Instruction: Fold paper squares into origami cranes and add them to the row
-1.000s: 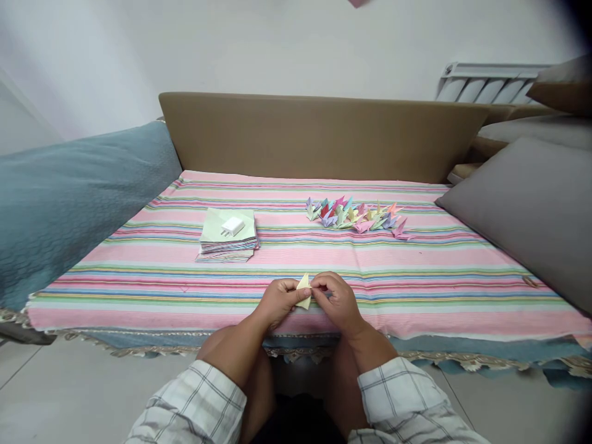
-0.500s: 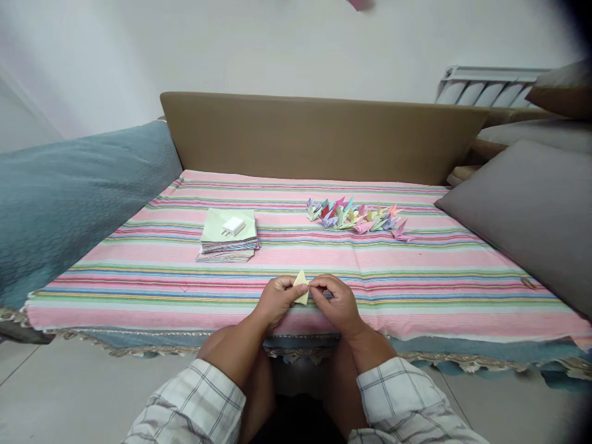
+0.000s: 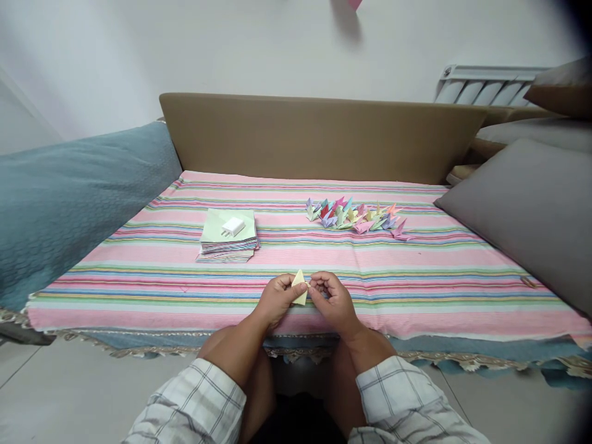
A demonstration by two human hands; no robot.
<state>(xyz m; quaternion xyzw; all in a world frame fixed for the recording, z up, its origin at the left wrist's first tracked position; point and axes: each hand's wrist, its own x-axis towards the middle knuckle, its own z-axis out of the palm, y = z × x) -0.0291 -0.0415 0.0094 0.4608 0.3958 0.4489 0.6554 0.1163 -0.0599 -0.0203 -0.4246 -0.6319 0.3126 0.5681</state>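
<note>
A small pale-yellow piece of folded paper [image 3: 300, 297] is held above the front of the striped cloth. My left hand [image 3: 278, 300] is closed on it, with the thumb lying across its face. On the other side, my right hand [image 3: 333, 302] pinches the paper's right edge between thumb and forefinger; the fingertips of both hands nearly meet there. Part of the paper is hidden behind my left thumb and fingers.
Beyond my hands, several colourful folded paper cranes [image 3: 356, 217] stand in a cluster. A stack of paper squares [image 3: 215, 225] lies to the left, topped by a white charger plug [image 3: 234, 226]. Grey cushions [image 3: 522, 209] line the right side; a brown backrest [image 3: 319, 139] rises behind.
The yellow paper has shifted and turned slightly to the left. My right fingers have moved a little at its right edge. The cranes and the paper stack stay put.
</note>
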